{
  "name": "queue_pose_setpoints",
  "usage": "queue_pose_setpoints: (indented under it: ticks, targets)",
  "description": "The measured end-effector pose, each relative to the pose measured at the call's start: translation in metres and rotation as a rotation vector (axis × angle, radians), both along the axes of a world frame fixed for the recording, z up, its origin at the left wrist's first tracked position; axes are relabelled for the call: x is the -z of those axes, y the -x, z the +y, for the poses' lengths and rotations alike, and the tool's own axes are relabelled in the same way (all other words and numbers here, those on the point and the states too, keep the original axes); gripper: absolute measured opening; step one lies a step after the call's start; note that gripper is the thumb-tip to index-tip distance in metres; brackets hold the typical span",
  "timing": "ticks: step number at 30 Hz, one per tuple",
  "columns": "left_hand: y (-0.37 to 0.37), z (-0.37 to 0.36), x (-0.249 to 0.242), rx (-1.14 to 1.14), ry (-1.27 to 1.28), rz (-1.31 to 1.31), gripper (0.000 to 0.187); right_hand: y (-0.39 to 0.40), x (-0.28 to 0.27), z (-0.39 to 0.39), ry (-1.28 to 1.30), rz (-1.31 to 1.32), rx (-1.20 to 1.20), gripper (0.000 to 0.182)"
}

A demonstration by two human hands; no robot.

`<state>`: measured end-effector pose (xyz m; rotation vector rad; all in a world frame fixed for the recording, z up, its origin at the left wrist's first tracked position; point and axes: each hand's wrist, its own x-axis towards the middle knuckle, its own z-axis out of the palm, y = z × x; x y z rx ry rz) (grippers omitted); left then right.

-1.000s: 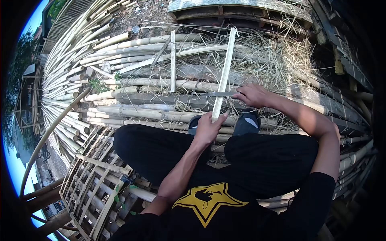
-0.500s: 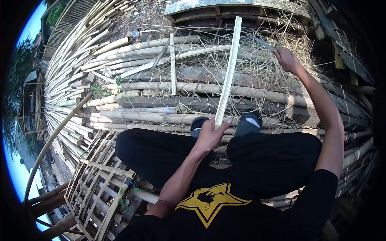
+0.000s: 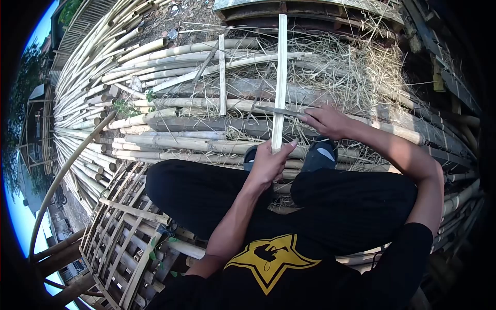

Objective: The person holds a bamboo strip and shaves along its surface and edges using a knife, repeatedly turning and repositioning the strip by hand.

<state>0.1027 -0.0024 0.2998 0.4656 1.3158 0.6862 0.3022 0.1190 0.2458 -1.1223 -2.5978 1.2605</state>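
My left hand [image 3: 269, 163] is closed round the lower end of a pale bamboo strip [image 3: 281, 72], which points up and away from me. My right hand [image 3: 325, 122] grips the handle of a knife [image 3: 281, 110]. Its blade lies crosswise over the strip, a short way above my left hand, with the tip reaching out to the left. Below the hands are my bent knees and dark shoes [image 3: 320, 155].
Bamboo poles [image 3: 196, 150] lie crosswise under and ahead of me, with shavings [image 3: 356, 77] heaped at the right. Another split strip [image 3: 222, 77] rests on the poles. A woven bamboo lattice [image 3: 124, 232] stands lower left; a wooden pallet [image 3: 310, 9] lies at the far edge.
My right hand has brought the knife down and left from the upper right, onto the strip. The strip's top has swung left to stand more upright; my left hand still holds it.
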Motion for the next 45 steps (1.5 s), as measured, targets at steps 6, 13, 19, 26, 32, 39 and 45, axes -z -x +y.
queue_pose_setpoints:
  ticks: [6, 13, 19, 26, 32, 39, 45]
  targets:
    - [0.005, -0.001, -0.001, 0.047, 0.018, 0.043, 0.031, 0.007, -0.018, -0.004, -0.061, -0.143, -0.053, 0.053]
    - [0.008, 0.0, -0.006, 0.068, 0.029, -0.017, 0.031, 0.008, -0.019, 0.0, -0.036, -0.14, -0.065, 0.053]
    - [0.006, 0.002, -0.003, 0.084, 0.052, -0.037, 0.03, -0.011, -0.002, 0.014, -0.246, -0.093, -0.082, 0.052]
    - [0.009, -0.017, -0.016, 0.191, 0.038, -0.054, 0.033, -0.143, 0.01, 0.12, -0.158, -0.493, 0.706, 0.057]
    - [-0.002, -0.002, -0.011, 0.124, 0.089, -0.056, 0.034, -0.248, 0.045, 0.139, -0.552, -0.224, 1.034, 0.051]
    - [-0.003, 0.001, -0.004, 0.085, 0.047, 0.003, 0.036, -0.068, -0.008, 0.062, -0.148, -0.025, 0.403, 0.051]
    - [-0.001, 0.001, -0.001, 0.048, 0.04, 0.054, 0.036, -0.001, -0.017, 0.002, -0.061, -0.035, -0.002, 0.054]
